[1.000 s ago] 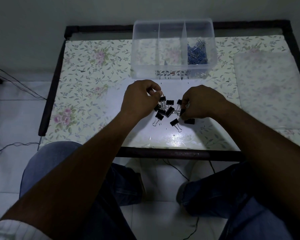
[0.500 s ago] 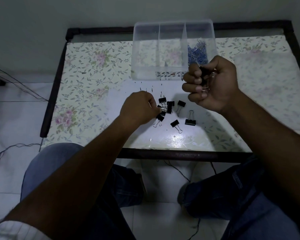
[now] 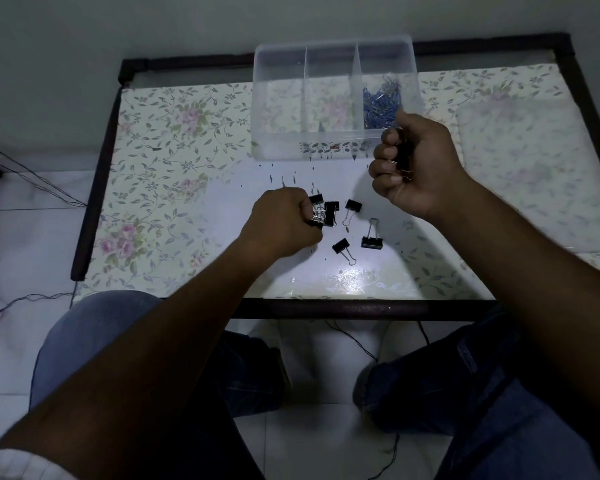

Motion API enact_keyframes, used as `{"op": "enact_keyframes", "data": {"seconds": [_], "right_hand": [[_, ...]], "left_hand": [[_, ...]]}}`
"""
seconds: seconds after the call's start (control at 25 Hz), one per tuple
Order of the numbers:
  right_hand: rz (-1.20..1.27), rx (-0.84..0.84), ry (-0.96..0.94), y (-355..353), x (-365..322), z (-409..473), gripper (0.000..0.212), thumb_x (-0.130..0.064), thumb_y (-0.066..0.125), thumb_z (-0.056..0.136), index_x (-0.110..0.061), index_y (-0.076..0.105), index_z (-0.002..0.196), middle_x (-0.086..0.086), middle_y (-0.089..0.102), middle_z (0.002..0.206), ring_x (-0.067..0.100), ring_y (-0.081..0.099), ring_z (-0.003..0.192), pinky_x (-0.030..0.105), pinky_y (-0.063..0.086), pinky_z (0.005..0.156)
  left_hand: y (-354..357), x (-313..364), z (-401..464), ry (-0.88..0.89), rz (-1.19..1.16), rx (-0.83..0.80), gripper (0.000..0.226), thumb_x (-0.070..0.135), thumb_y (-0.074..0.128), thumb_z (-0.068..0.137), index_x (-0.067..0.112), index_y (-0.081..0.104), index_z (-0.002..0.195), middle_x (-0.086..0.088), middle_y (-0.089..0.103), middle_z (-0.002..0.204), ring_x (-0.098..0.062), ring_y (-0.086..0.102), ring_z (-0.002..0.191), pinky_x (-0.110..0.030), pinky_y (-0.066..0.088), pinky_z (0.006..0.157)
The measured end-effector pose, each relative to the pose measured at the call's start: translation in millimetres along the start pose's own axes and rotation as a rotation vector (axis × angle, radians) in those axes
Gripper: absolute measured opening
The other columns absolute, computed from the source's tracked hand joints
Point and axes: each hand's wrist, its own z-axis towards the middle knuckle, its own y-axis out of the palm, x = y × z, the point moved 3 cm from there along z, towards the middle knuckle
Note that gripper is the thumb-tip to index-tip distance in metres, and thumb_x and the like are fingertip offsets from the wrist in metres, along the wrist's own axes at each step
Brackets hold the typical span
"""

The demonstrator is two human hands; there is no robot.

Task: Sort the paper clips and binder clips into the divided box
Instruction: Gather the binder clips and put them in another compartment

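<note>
The fingers (image 3: 383, 157) of the right hand (image 3: 420, 168) are curled around a bunch of black binder clips (image 3: 403, 157), held above the desk (image 3: 174, 140) just in front of the divided box (image 3: 281, 98), near its right corner. The fingers of the left hand (image 3: 281, 223) are curled down onto a cluster of binder clips on the desk (image 3: 328, 213), gripping some of them. Three loose binder clips (image 3: 372, 241) lie on the desk just to the right of that hand. The clear box stands at the far edge of the desk; its right compartment holds blue paper clips (image 3: 381, 100), and the other two compartments show only the floral desk cover through them.
</note>
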Motion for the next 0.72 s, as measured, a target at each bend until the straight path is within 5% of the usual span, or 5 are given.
{"op": "enact_keyframes", "data": {"seconds": [0.16, 0.24, 0.32, 0.48, 0.72], "right_hand": [[0.038, 0.03, 0.003, 1.4, -0.7, -2.6, 0.054, -0.055, 0.051, 0.099, -0.016, 0.053, 0.062, -0.003, 0.039, 0.06, 0.013, 0.039, 0.053, 0.021, 0.029, 0.047], [0.084, 0.023, 0.016, 1.1, 0.6, -2.1, 0.058, -0.059, 0.049, 0.099, -0.015, 0.056, 0.062, -0.003, 0.042, 0.06, 0.013, 0.043, 0.054, 0.02, 0.033, 0.048], [0.118, 0.02, 0.031, 0.4, 2.1, -0.7, 0.057, -0.059, 0.046, 0.101, -0.014, 0.057, 0.067, -0.003, 0.045, 0.061, 0.013, 0.046, 0.054, 0.019, 0.036, 0.049], [0.132, 0.038, 0.04, -0.8, 3.8, 0.9, 0.058, -0.056, 0.044, 0.103, -0.013, 0.061, 0.068, -0.002, 0.045, 0.062, 0.012, 0.045, 0.051, 0.019, 0.038, 0.047], [0.113, 0.059, 0.036, -2.4, 3.0, 0.3, 0.06, -0.059, 0.045, 0.101, -0.012, 0.063, 0.069, -0.002, 0.043, 0.062, 0.012, 0.04, 0.053, 0.019, 0.034, 0.05]], "left_hand": [[-4.2, 15.7, -2.0, -0.32, -1.099, -0.279, 0.018, 0.002, 0.039, 0.085, 0.016, 0.043, 0.075, -0.007, 0.047, 0.069, -0.023, 0.046, 0.06, -0.029, 0.037, 0.057], [1.1, 22.5, -6.1, -0.398, -1.275, -0.349, 0.019, 0.0, 0.032, 0.076, 0.016, 0.043, 0.079, -0.007, 0.044, 0.071, -0.02, 0.039, 0.055, -0.025, 0.029, 0.051], [6.2, 27.3, -10.4, -0.311, -1.025, -0.32, 0.014, 0.007, 0.041, 0.082, 0.016, 0.05, 0.078, -0.002, 0.047, 0.068, -0.015, 0.037, 0.049, -0.02, 0.026, 0.047], [21.6, 26.4, -17.3, 0.4, 0.204, 0.009, 0.028, 0.023, 0.067, 0.075, 0.03, 0.071, 0.102, 0.01, 0.064, 0.096, -0.011, 0.061, 0.078, -0.027, 0.051, 0.068], [42.4, 25.3, -10.8, 0.567, 0.611, -0.057, 0.031, 0.011, 0.066, 0.075, 0.027, 0.074, 0.1, 0.007, 0.066, 0.106, -0.02, 0.067, 0.086, -0.027, 0.045, 0.061]]}}
